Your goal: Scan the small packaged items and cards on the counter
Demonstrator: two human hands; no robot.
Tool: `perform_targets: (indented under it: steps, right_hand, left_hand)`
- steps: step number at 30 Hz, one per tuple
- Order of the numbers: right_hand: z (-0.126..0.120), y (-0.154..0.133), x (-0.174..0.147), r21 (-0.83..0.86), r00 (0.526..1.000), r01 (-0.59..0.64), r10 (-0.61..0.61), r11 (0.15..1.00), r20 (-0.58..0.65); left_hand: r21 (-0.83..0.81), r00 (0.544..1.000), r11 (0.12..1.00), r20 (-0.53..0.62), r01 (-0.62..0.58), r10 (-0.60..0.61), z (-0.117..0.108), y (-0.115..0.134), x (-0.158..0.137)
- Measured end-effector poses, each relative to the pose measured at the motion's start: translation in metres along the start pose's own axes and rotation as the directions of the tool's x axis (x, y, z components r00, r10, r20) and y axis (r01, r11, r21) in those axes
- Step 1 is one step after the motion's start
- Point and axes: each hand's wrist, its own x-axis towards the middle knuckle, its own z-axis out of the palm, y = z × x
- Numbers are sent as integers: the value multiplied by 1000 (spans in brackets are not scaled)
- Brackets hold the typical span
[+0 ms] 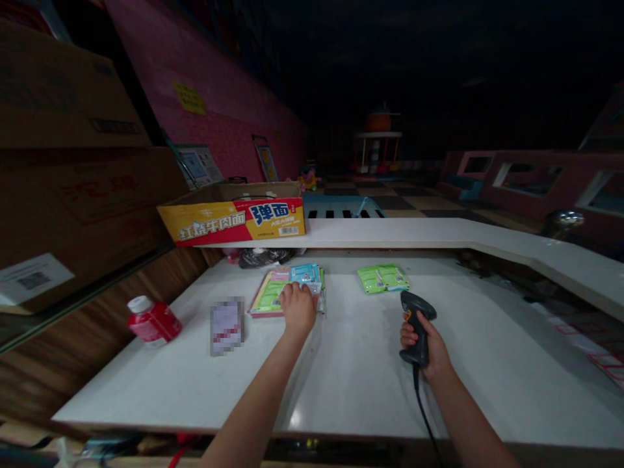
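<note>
On the white counter (351, 390), my left hand (300, 308) rests at the right side of a pile of flat packets (267, 298) in green, pink and blue. Its fingers curl over a shiny packet there; the fingertips are partly hidden. My right hand (436, 354) grips a black barcode scanner (415, 351) by its handle, head up, with the cable hanging down over the counter's front edge. Beyond the scanner lie green packets (383, 278), apart from both hands.
A red bottle with white cap (153, 322) lies tilted at the left, beside a blurred-out card (227, 325). An open noodle carton (234, 221) stands on the raised ledge (414, 231). Large cardboard boxes (88, 214) are stacked at the left. A dark plastic bag (263, 257) sits under the ledge.
</note>
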Motion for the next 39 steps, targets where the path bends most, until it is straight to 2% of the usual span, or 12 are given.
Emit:
perform_targets:
  steps: [6,12,16,19,22,24,26,29,31,33,36,39]
  right_hand:
    - [-1,0,0,19,1000,5,-5,1000,-17]
    - [-2,0,1,24,1000,3,-3,1000,-22]
    - [-2,0,1,13,1000,2,-2,1000,-17]
    - [-1,-1,1,8,1000,5,-4,1000,-20]
    - [0,-1,0,-3,1000,-4,4,1000,-17]
    - [2,-2,0,-11,1000,-12,12,1000,-8]
    - [3,-2,-1,-6,1000,-8,8,1000,-1]
    - [3,-1,-2,1,1000,1,-1,1000,1]
    - [3,-1,-2,-5,1000,4,-4,1000,1]
    - [3,-1,-1,-14,1000,8,-8,1000,3]
    - [3,-1,-1,-23,1000,8,-8,1000,7]
    - [2,-2,0,-29,1000,11,-10,1000,10]
  left_hand:
    - [76,1000,997,9,16,-16,2,-3,-15]
    - [17,999,1000,42,-14,13,4,-4,-16]
    - [-40,998,999,53,31,-29,1,-3,-15]
    - [-129,996,987,29,90,-87,0,-2,-13]
    - [-342,993,933,55,114,-101,5,-1,-8]
    - [-533,991,836,96,131,-95,12,2,-5]
    - [-740,983,647,153,184,-105,22,9,-4]
    - [-934,947,175,293,313,-131,37,30,-8]
    - [-899,897,-141,430,415,-104,44,48,-15]
    - [-799,844,-347,535,491,-38,50,66,-23]
    - [-763,849,-439,529,475,-1,58,83,-36]
    - [-879,916,-327,393,347,-84,64,87,-44]
